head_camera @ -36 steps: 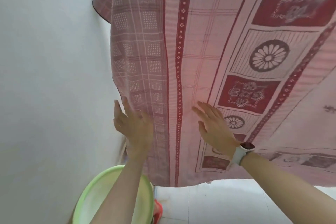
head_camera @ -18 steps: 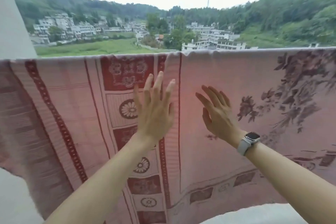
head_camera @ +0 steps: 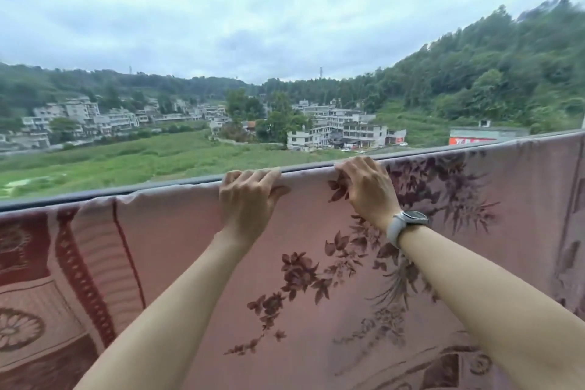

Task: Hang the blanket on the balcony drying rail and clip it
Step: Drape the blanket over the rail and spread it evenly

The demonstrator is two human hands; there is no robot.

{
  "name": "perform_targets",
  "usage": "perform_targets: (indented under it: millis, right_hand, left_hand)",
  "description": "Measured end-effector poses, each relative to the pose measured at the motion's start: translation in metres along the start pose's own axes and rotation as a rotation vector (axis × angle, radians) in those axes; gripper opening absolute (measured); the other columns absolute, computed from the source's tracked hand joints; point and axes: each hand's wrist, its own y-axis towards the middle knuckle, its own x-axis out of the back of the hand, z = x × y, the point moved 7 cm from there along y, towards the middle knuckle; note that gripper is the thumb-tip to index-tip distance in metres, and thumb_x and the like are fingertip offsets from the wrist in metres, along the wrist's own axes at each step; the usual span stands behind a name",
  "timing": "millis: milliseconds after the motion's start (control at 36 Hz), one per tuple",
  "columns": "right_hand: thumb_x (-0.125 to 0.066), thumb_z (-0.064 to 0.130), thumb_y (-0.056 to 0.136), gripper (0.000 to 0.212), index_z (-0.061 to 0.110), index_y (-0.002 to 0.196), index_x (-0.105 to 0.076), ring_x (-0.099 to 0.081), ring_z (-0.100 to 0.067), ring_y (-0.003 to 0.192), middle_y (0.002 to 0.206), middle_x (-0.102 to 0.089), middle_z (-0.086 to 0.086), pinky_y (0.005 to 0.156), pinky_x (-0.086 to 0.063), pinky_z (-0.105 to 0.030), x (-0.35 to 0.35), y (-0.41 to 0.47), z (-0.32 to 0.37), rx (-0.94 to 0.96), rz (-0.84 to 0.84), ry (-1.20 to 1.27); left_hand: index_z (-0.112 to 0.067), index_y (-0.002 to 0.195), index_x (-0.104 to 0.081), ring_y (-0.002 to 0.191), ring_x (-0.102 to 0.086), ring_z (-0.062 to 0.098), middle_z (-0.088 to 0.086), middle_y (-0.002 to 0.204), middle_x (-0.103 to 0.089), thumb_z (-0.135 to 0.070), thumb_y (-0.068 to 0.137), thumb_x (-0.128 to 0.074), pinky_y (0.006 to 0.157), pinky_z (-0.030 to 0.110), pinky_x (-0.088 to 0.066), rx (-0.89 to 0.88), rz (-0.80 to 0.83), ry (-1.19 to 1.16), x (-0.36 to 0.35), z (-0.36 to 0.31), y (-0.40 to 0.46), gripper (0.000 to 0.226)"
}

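A pink woven blanket with dark red floral and geometric patterns is draped over a dark metal drying rail, which runs across the view from nine o'clock up towards three o'clock. The blanket's top fold lies along the rail, and the cloth fills the lower half of the view from four o'clock round to eight o'clock.

The left hand is placed on the top fold just left of centre. Its fingers are curled over the edge, and the thumb is spread against the near face of the cloth, so the blanket is gripped at the rail. The right hand is set just beside it, towards three o'clock. Its fingers are likewise hooked over the fold and the blanket is gripped there. The two hands are near each other but apart. A pale grey wristwatch with a dark square face is worn on the right wrist.

Whether any clip is on the blanket cannot be told.

Beyond the rail, at twelve o'clock, a cluster of pale multi-storey buildings is seen among green fields, with wooded hills rising towards two o'clock under a cloudy sky.
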Motion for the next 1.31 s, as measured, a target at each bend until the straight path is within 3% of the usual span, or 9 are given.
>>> perform_targets:
  millis: [306,444,583,667,778,1000,1111,1222,1306]
  right_hand:
    - [-0.068,0.001,0.079,0.004,0.004,0.081,-0.065,-0.053,-0.017,0.067,0.072,-0.06,-0.005,0.061,-0.048,-0.025,0.007,-0.045,-0.016,0.303,-0.186,0.175]
    - [-0.06,0.008,0.085,0.013,0.005,0.097,-0.064,-0.058,-0.02,0.077,0.083,-0.065,-0.006,0.07,-0.051,-0.032,0.0,-0.063,-0.04,0.429,-0.149,0.257]
    - [-0.051,0.013,0.087,0.033,0.01,0.12,-0.049,-0.047,-0.019,0.1,0.112,-0.05,-0.001,0.09,-0.036,-0.031,0.02,-0.031,-0.101,0.346,-0.239,0.157]
    - [-0.048,0.026,0.089,0.043,0.012,0.129,-0.043,-0.044,-0.022,0.11,0.122,-0.051,-0.006,0.099,-0.031,-0.042,0.021,-0.01,-0.161,0.166,-0.141,0.057]
    - [-0.056,0.02,0.086,0.03,0.012,0.116,-0.057,-0.054,-0.029,0.102,0.11,-0.062,-0.007,0.092,-0.032,-0.038,0.018,-0.004,-0.221,0.092,-0.035,0.1]
    - [-0.049,0.018,0.09,0.025,0.002,0.087,-0.069,-0.053,-0.021,0.079,0.078,-0.064,-0.009,0.07,-0.049,-0.031,0.035,-0.009,-0.237,0.171,-0.267,0.33]
    - [-0.059,0.012,0.087,0.014,0.003,0.089,-0.069,-0.053,-0.018,0.077,0.079,-0.063,-0.008,0.067,-0.049,-0.027,0.03,-0.038,-0.25,0.303,-0.213,0.414]
    - [-0.059,0.018,0.087,0.015,0.006,0.091,-0.067,-0.05,-0.018,0.091,0.09,-0.065,-0.006,0.08,-0.043,-0.036,0.042,-0.043,-0.295,0.341,-0.21,0.335]
    - [-0.049,0.029,0.089,0.036,0.011,0.12,-0.054,-0.043,-0.02,0.11,0.117,-0.057,-0.008,0.095,-0.029,-0.038,0.042,-0.026,-0.361,0.146,-0.131,0.168]
  left_hand:
    - [-0.011,0.091,-0.074,0.108,-0.061,0.017,0.0,0.102,-0.071,-0.018,0.09,-0.061,0.098,0.04,-0.039,-0.104,-0.351,-0.099,0.005,-0.029,-0.054,0.014]
    - [-0.012,0.075,-0.071,0.108,-0.054,0.021,0.002,0.106,-0.069,-0.029,0.088,-0.06,0.102,0.047,-0.029,-0.111,-0.274,0.082,-0.015,-0.057,-0.045,0.024]
    - [-0.014,0.105,-0.053,0.122,-0.041,0.023,0.009,0.13,-0.049,-0.037,0.085,-0.049,0.107,0.046,-0.021,-0.058,-0.147,0.066,-0.048,-0.102,0.023,0.031]
    - [-0.013,0.113,-0.057,0.095,-0.062,0.028,0.01,0.109,-0.065,-0.042,0.089,-0.039,0.087,0.043,-0.042,-0.033,0.028,0.074,-0.079,-0.131,0.053,0.041]
    - [-0.014,0.1,-0.066,0.071,-0.065,0.027,0.006,0.083,-0.07,-0.04,0.094,-0.043,0.071,0.037,-0.044,-0.018,0.05,0.111,-0.105,-0.16,0.07,0.035]
    - [-0.016,0.114,-0.058,0.095,-0.057,0.028,0.007,0.107,-0.064,-0.034,0.092,-0.046,0.089,0.044,-0.033,0.046,-0.061,0.096,-0.128,-0.201,0.064,0.031]
    - [-0.017,0.111,-0.057,0.107,-0.053,0.031,0.011,0.115,-0.058,-0.031,0.091,-0.044,0.103,0.052,-0.024,0.044,-0.051,0.092,-0.14,-0.24,0.063,0.027]
    - [-0.019,0.124,-0.05,0.113,-0.049,0.031,0.008,0.122,-0.056,-0.036,0.092,-0.036,0.102,0.052,-0.024,0.098,0.114,0.105,-0.162,-0.275,0.085,0.039]
    - [-0.024,0.133,-0.042,0.113,-0.046,0.033,0.007,0.126,-0.053,-0.04,0.094,-0.038,0.099,0.052,-0.025,0.102,0.19,0.184,-0.185,-0.301,0.102,0.042]
